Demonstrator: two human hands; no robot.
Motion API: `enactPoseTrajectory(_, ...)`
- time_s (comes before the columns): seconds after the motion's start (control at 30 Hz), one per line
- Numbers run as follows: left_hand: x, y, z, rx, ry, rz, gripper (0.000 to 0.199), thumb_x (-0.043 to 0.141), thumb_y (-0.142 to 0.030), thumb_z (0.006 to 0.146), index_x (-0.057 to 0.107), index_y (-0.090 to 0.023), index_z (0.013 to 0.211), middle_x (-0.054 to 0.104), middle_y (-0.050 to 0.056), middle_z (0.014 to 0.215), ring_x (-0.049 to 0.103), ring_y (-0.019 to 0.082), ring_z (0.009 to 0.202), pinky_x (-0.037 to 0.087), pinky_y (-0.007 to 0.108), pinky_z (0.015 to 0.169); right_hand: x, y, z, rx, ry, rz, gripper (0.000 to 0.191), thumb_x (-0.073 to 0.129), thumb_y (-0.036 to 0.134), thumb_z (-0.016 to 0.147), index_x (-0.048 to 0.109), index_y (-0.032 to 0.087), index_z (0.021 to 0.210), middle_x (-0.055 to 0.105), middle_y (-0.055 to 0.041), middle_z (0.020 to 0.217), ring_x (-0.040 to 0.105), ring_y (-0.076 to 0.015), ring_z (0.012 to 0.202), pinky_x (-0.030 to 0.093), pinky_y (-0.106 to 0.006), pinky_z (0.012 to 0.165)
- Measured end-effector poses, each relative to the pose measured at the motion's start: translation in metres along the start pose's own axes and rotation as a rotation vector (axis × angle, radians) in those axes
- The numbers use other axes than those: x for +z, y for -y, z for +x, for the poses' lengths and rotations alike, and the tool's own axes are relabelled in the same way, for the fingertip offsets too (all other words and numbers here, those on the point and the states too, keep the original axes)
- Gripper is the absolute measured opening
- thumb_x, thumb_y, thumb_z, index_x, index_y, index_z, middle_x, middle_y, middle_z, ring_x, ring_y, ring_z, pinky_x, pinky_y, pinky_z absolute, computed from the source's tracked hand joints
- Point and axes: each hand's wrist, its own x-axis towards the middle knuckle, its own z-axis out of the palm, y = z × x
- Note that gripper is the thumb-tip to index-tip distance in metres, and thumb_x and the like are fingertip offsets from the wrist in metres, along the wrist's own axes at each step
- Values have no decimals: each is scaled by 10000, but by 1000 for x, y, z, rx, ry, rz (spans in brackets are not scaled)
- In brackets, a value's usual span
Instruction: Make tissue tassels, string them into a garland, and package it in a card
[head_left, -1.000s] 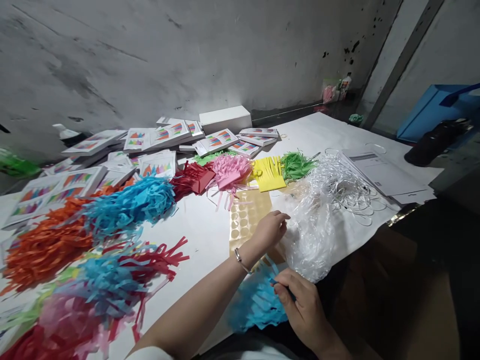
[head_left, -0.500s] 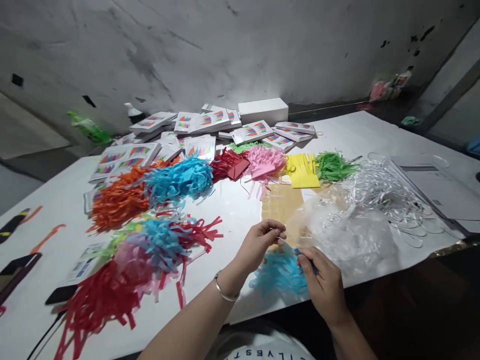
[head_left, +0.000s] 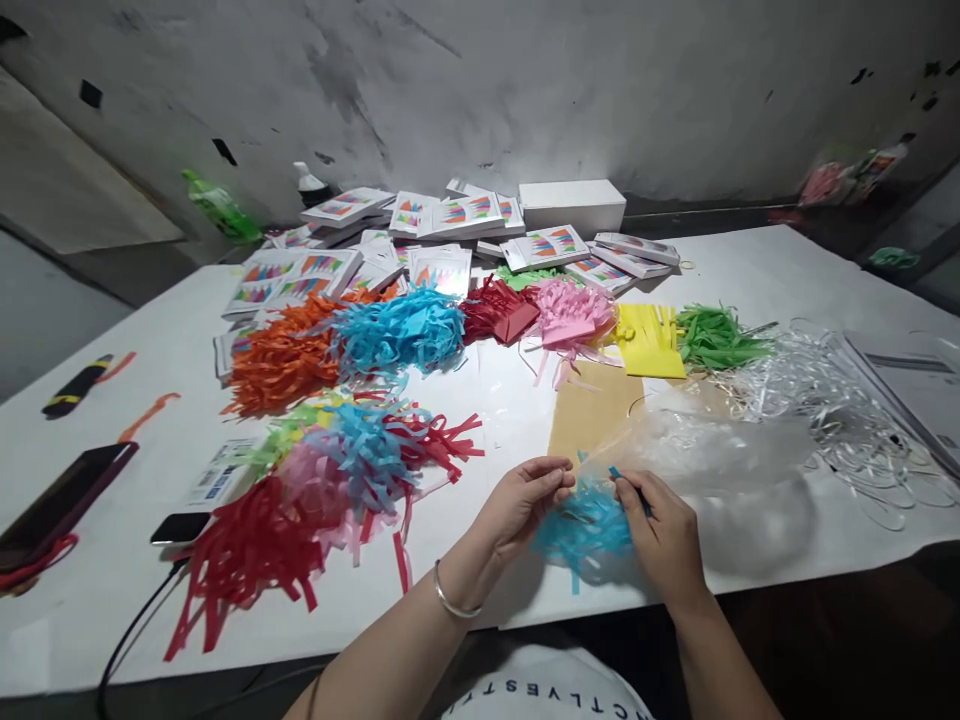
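Note:
My left hand (head_left: 531, 500) is closed in a pinch, beside a light blue tissue-paper tassel (head_left: 586, 535). Whatever its fingertips hold is too small to make out. Just to the right, my right hand (head_left: 664, 530) has its fingers closed on a darker blue strip of paper, whose tip sticks out by the thumb. The tassel's fringe spreads on the table below and between both hands. A clear plastic bag (head_left: 697, 440) lies right behind my right hand, partly over a tan cardboard piece (head_left: 592, 405).
Orange tassels (head_left: 281, 355), blue tassels (head_left: 405, 325), red, pink, yellow and green fringes line the table's middle. A mixed tassel bundle (head_left: 255, 550) lies left, near a phone (head_left: 64, 500) and cable. Printed boxes (head_left: 465, 215) pile behind; silver cords (head_left: 832, 410) tangle at right.
The view has swung left, so things appear farther right. My hands stay close together over the blue tassel, and the plastic bag's shape has shifted.

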Motion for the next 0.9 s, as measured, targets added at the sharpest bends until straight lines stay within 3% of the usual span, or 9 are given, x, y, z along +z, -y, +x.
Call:
enactPoseTrajectory(0.2,-15,-5,-19,35,30,-48,396,943,-202,577,749,-102,907,706,30,756,662,83,639,537,149,580,9,11,3,-63,19,-42,188,496,259,985,663,196,928,708,-37,825,679,-170,745,527,-277,691)
enactPoseTrajectory(0.33,-22,-8,-35,116,76,-24,320,918,-278,632,746,-122,852,684,10,693,617,67,555,496,154,511,14,41,-3,-220,118,49,141,515,156,964,640,204,1008,701,-32,848,671,-159,773,520,-270,709)
enactPoseTrajectory(0.47,-29,-12,-47,184,79,17,305,897,-333,661,733,-109,786,657,9,634,584,67,508,465,166,481,23,64,-1,-259,218,135,179,487,127,965,642,198,1021,667,-31,791,639,-157,718,508,-275,654)
enactPoseTrajectory(0.7,-41,-18,-56,207,40,66,348,881,-399,666,704,-114,763,612,-8,555,536,70,453,428,185,462,39,78,4,-355,256,83,179,498,116,954,639,189,1039,676,-42,787,634,-177,712,498,-301,656)
enactPoseTrajectory(0.9,-50,-20,-61,285,4,215,366,833,-461,707,715,-130,809,614,-9,532,548,98,454,468,227,507,43,84,10,-451,333,-15,174,471,129,966,635,186,964,652,-45,750,600,-175,663,455,-306,610)
